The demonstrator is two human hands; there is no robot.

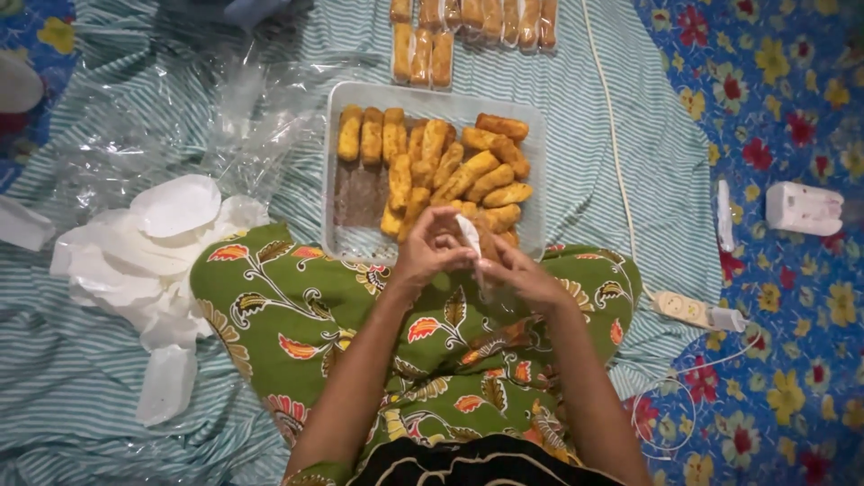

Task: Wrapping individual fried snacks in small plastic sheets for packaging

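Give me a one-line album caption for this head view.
Both hands, left hand and right hand, wrap a fried roll in white paper beside a full tray.

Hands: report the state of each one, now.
Left hand: closed on the white wrapper, pinching its edge.
Right hand: closed around the fried roll in that wrapper.

White power strip (688, 310) on floral mat (792, 135); perhaps a charger (804, 208); paper sheets (153, 252).

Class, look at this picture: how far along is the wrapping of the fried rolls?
Done: a row of wrapped rolls lies beyond the tray. In hand: the left hand and right hand hold one roll with a white wrapper. Left: many unwrapped rolls in the tray.
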